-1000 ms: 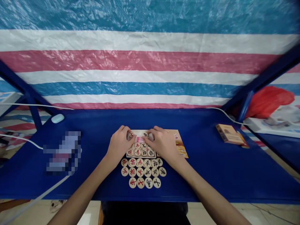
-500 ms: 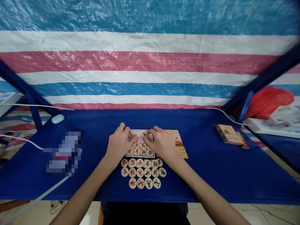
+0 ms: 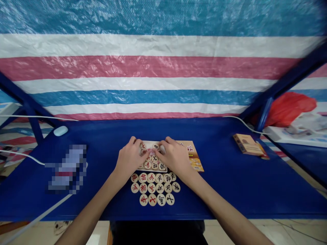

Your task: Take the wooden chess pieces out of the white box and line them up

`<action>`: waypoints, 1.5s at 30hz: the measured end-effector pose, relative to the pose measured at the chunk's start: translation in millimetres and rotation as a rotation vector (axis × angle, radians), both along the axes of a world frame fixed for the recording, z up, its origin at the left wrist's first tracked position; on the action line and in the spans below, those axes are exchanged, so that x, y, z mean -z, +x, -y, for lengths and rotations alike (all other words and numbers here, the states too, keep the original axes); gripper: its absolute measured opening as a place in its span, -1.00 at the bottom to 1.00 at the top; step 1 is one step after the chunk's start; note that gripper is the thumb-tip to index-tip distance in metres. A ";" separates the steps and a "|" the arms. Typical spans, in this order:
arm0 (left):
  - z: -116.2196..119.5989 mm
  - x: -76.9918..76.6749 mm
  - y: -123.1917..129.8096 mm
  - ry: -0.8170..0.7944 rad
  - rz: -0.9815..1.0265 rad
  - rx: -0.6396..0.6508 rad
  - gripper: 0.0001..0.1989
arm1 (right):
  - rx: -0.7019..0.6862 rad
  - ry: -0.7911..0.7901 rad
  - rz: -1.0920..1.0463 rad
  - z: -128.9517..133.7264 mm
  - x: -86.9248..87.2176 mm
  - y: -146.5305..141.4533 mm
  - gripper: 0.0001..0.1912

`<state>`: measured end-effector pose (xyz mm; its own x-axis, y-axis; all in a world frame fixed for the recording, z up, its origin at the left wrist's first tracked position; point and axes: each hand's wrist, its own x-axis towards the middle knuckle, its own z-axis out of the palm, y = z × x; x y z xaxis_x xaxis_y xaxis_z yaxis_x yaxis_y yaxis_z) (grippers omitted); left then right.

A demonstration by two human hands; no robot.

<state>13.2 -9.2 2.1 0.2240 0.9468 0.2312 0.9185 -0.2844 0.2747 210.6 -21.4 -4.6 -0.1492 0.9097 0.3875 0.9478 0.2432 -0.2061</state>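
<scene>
A white tray [image 3: 153, 170] of round Chinese chess pieces lies on the blue table, flanked by both of my hands. My left hand [image 3: 130, 154] is at its left side, fingers curled over the edge and thumb reaching inward over the pieces. My right hand [image 3: 174, 154] mirrors it on the right, its thumb nearly meeting the left one above the middle. What the fingertips grip, if anything, is too small to make out. Nearer the front, several loose pieces [image 3: 151, 188] lie in three rows, red characters on the left and black on the right.
Partly under my right hand is a printed box or sheet [image 3: 195, 160]. A small brown box [image 3: 246, 144] lies to the right. At the left are a white mouse [image 3: 60, 130], a blurred-out object [image 3: 67, 170] and a cable [image 3: 51, 208].
Both thumbs have come closer together over the middle of the tray, and the reddish patch seen between them is now mostly covered. The view has shifted slightly.
</scene>
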 end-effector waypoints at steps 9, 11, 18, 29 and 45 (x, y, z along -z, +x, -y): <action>2.6 4.0 1.4 -0.030 0.032 0.015 -0.74 | -0.014 0.002 0.028 -1.2 1.7 1.0 -0.74; 4.0 3.3 2.0 -0.034 0.032 0.015 -0.75 | -0.014 0.001 0.031 -1.4 1.6 1.2 -0.75; 5.3 0.3 3.7 -0.019 0.001 -0.004 -0.77 | -0.016 0.003 0.022 -2.3 2.2 1.7 -0.72; 5.4 -3.3 4.8 0.082 -0.065 -0.048 -0.79 | -0.023 0.000 -0.028 -2.8 1.6 0.5 -0.73; 114.8 7.8 -52.8 0.051 0.395 -0.046 -0.84 | -0.033 0.122 -0.409 115.2 5.7 36.1 -0.74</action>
<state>-39.6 -124.0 -5.6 0.0659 0.9390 0.3377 0.7573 -0.2674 0.5958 246.7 -136.7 -10.3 0.0109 0.8511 0.5249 0.7853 0.3176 -0.5314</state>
